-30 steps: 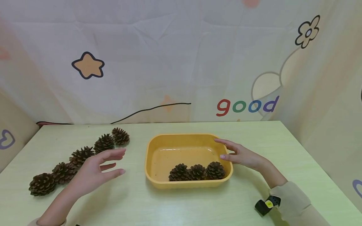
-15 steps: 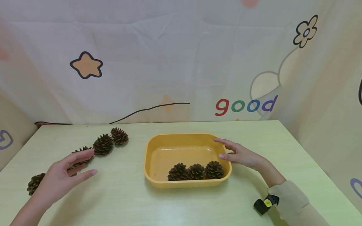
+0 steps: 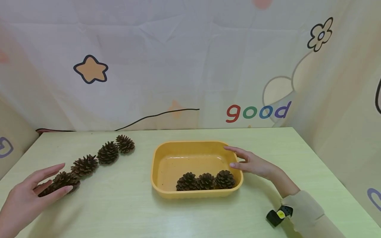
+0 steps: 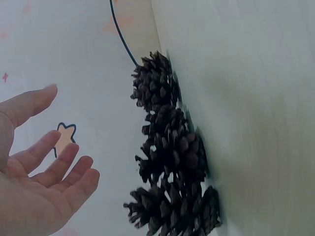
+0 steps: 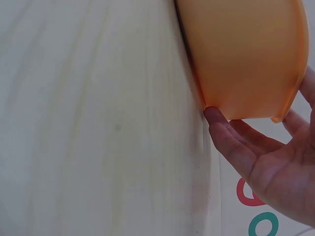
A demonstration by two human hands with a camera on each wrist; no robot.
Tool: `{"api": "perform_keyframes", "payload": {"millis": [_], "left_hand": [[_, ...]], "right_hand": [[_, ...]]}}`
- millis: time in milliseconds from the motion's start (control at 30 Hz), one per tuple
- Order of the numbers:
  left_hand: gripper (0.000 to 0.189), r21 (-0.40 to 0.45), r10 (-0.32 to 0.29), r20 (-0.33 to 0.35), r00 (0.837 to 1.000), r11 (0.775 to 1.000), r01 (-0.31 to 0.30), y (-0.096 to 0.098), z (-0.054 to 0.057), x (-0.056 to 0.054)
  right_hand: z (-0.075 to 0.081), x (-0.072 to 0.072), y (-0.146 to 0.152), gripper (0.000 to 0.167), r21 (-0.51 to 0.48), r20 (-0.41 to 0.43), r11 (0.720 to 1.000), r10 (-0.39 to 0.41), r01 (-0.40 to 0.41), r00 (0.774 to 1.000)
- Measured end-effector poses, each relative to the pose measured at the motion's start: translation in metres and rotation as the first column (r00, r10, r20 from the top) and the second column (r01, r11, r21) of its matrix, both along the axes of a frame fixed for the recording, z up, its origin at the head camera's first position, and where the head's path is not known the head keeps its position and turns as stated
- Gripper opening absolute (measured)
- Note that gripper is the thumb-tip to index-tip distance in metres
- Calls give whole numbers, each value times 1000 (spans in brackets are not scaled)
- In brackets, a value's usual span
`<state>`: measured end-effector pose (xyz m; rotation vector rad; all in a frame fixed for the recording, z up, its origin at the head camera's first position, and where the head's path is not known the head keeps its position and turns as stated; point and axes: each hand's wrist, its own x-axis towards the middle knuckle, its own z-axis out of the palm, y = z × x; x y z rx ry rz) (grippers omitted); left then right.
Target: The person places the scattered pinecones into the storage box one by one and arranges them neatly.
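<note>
Brown pine cones lie in a slanting row on the left of the table, among them a far pine cone and a middle pine cone. My left hand hovers over the near end of the row, fingers spread and holding nothing; it partly hides the nearest cones. In the left wrist view, the left hand is apart from the pine cones. A yellow plastic basin has three pine cones along its near wall. My right hand holds the basin's right rim, fingers against its outer wall.
The pale green table ends at a printed curtain behind and at both sides. A black wrist device with a yellow mark sits by the right sleeve.
My left hand has moved left and lower, away from the basin to the near end of the pine cone row, uncovering the middle cones. The right hand stays at the basin's rim.
</note>
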<state>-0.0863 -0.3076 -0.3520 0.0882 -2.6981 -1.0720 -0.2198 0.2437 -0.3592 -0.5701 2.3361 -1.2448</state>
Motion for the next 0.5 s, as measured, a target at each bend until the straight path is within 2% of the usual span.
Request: {"api": "perform_keyframes", "payload": {"millis": [100, 167, 267, 400, 467, 500], "left_hand": [[66, 18, 32, -49, 998, 999, -31, -6, -5, 1], [68, 30, 43, -80, 996, 999, -40, -15, -13, 0], [72, 16, 71, -109, 991, 997, -70, -49, -45, -11], [79, -2, 120, -87, 989, 993, -121, -92, -82, -25], [80, -6, 154, -75, 985, 988, -155, -98, -84, -24], [81, 2, 163, -64, 985, 987, -163, -98, -82, -23]], "right_hand": [[-1, 0, 0, 63, -11, 12, 1000, -1, 1, 1000], [-1, 0, 0, 64, -10, 12, 1000, -4, 4, 1000], [0, 0, 0, 64, -3, 4, 1000, -2, 2, 1000], [0, 0, -1, 64, -4, 6, 1000, 0, 0, 1000], [0, 0, -1, 64, -8, 9, 1000, 1, -1, 1000], [0, 0, -1, 64, -10, 11, 1000, 1, -1, 1000]]}}
